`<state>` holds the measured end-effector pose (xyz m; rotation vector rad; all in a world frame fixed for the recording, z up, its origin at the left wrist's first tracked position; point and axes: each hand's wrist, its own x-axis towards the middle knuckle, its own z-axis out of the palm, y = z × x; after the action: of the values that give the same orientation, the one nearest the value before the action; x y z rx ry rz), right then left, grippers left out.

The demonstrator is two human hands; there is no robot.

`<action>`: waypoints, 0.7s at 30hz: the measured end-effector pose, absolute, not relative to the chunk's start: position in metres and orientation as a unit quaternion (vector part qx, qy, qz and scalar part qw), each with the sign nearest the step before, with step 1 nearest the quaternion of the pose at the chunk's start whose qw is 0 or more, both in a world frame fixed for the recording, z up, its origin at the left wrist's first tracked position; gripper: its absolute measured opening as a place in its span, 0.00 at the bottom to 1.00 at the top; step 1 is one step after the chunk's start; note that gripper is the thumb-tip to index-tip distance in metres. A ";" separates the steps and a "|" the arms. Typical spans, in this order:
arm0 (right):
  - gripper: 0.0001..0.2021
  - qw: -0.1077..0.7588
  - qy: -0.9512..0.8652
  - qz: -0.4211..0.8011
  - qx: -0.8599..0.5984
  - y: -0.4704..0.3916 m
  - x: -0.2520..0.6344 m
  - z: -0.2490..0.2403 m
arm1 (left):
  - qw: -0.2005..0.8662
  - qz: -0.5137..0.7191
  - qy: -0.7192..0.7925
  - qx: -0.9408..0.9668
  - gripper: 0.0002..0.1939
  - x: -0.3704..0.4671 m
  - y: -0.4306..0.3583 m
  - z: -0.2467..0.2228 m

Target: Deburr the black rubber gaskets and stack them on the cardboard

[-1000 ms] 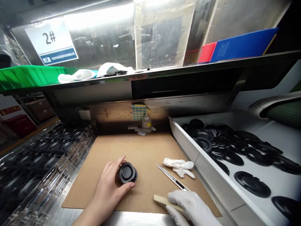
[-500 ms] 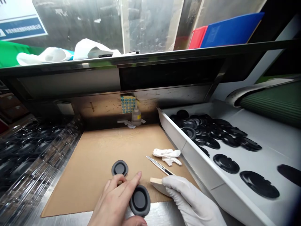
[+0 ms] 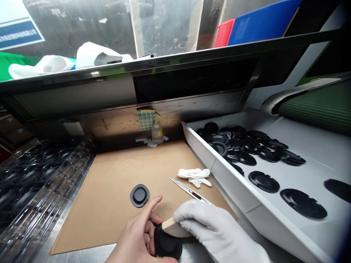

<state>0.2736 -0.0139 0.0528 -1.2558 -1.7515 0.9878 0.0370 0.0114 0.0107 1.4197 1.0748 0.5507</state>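
My bare left hand [image 3: 137,233] grips a round black rubber-like disc [image 3: 168,246] by its left edge, near the front of the bench. In my white-gloved right hand [image 3: 216,228] is a small beige block [image 3: 174,228], its end resting against the disc's upper edge. Whether the block is wood or something else I cannot tell. A second, dark grey disc [image 3: 139,195] with a recessed centre lies on the cardboard sheet [image 3: 106,204]. Just beyond the gloved hand are a slim utility knife [image 3: 190,191] and a crumpled white glove [image 3: 194,176].
On the right, a white tray [image 3: 246,201] holds several black discs [image 3: 263,181], below a green conveyor belt [image 3: 315,106]. Clear plastic trays [image 3: 41,179] of black parts stand at left. A small bottle [image 3: 157,133] sits at the back, under a metal shelf [image 3: 164,60].
My left hand has drawn down and tilted its disc, leaving the other disc uncovered. My right hand has moved left, bringing the beige block onto the held disc. The view has shifted slightly.
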 end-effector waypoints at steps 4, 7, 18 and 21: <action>0.11 0.330 -0.745 0.429 -0.390 0.000 0.250 0.054 | 0.604 0.241 0.452 0.610 0.73 0.035 0.012 0.001; 0.09 0.317 -0.753 0.433 -0.381 0.000 0.249 0.051 | 0.605 0.248 0.449 0.609 0.77 0.032 0.013 -0.006; 0.04 0.322 -0.776 0.439 -0.319 0.001 0.255 0.062 | 0.595 0.230 0.411 0.651 0.69 0.027 0.015 -0.012; 0.04 0.331 -0.767 0.429 -0.345 -0.007 0.259 0.048 | 0.588 0.236 0.408 0.657 0.69 0.028 0.014 -0.015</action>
<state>0.2590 -0.0070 0.0480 -0.9015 -2.0046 1.1219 0.0278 0.0141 -0.0148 1.5307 0.9507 0.5504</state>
